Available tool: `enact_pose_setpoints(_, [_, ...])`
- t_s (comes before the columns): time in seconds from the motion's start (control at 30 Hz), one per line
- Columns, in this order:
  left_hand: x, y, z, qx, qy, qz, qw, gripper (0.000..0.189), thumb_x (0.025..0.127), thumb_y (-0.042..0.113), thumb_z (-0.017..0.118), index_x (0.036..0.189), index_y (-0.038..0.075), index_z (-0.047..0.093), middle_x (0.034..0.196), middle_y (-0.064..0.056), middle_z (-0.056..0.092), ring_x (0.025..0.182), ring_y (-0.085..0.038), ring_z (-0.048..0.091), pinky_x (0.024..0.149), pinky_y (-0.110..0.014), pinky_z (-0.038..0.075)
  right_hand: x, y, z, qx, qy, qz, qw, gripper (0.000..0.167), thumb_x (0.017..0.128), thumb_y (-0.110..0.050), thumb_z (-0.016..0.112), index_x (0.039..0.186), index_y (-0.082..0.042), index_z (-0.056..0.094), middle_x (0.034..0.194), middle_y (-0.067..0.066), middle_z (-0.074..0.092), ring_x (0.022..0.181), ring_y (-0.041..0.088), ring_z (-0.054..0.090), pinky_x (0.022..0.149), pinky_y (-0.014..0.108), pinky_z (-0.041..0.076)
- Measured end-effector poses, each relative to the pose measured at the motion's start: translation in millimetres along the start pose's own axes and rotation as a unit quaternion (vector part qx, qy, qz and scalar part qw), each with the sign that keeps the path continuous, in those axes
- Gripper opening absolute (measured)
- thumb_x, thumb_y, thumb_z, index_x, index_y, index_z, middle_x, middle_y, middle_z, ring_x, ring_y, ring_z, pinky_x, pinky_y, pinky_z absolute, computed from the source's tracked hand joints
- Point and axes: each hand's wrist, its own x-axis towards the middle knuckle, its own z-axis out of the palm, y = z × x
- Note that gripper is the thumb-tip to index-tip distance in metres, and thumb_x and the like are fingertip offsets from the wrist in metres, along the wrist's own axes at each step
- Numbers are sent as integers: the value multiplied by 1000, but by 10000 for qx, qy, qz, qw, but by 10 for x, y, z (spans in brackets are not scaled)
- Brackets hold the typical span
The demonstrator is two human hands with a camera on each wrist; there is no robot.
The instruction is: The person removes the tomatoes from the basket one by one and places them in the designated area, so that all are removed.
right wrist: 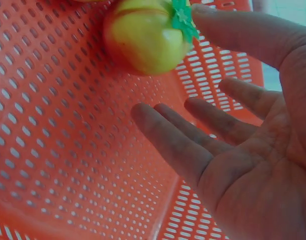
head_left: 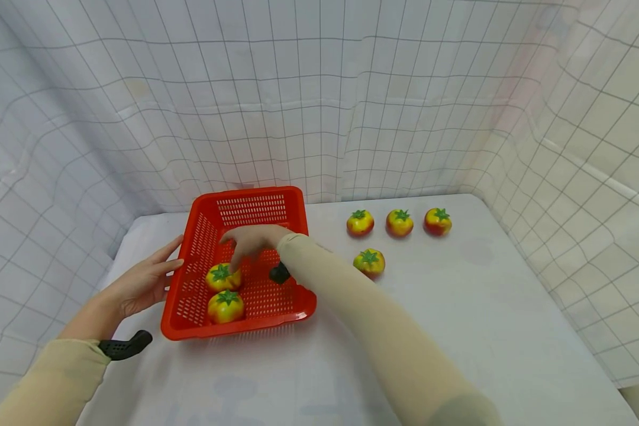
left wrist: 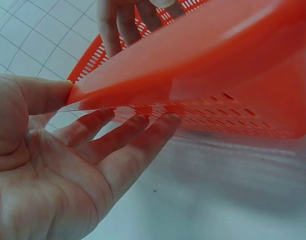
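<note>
A red plastic basket (head_left: 293,316) with slotted walls stands on the table. Inside, along its left side, lie two yellow-red tomatoes with green leafy tops, one tomato (head_left: 226,307) nearer the front, the other (head_left: 223,277) just behind it. My right hand (head_left: 251,239) reaches into the basket over the rear tomato. In the right wrist view its fingers (right wrist: 175,145) are spread apart, and the thumb tip is right at the green top of a tomato (right wrist: 145,37). Outside the left wall, my left hand (head_left: 146,281) touches the basket with extended fingers (left wrist: 138,155) under the rim.
To the right of the basket, three tomatoes stand in a back row: left (head_left: 360,223), middle (head_left: 399,223) and right (head_left: 438,222). Another tomato (head_left: 370,262) lies in front, beside my right sleeve. White gridded cloth (head_left: 319,118) walls surround the white table (head_left: 474,307).
</note>
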Motion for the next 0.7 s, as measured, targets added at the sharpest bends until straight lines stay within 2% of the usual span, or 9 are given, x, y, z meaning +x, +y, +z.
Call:
enact_pose_setpoints(0.17, [10,-5,-2,25,20,-16,10000,73,112,31,42,163,38,-9,163,-16,14,115,-17,64,93,-48,56,51,18,48,59,-81,283,9995,78,90,-13,81,157,-21,42,157,0,40,109,14,60,93,34,56])
enact_pose_setpoints(0.33, [19,-16,-13,46,48,-18,10000,72,112,31,42,163,39,-8,164,-17,13,115,-17,64,93,-49,56,92,42,67,-5,-81,629,9980,82,86,-17,85,156,-23,43,145,-1,49,106,14,60,91,32,56])
enact_pose_setpoints(0.5, [11,-20,-13,75,75,-3,9999,72,112,30,42,163,39,-8,164,-17,14,115,-17,64,92,-49,56,107,54,88,212,-181,920,9954,79,84,-16,86,152,-24,46,130,-1,56,104,17,62,89,33,57])
enact_pose_setpoints(0.7, [15,-22,-18,33,66,-5,10000,72,112,30,42,163,39,-8,163,-15,16,115,-17,64,92,-48,57,123,80,138,620,-310,926,9933,72,87,-11,82,151,-19,48,121,3,59,104,21,65,89,35,58])
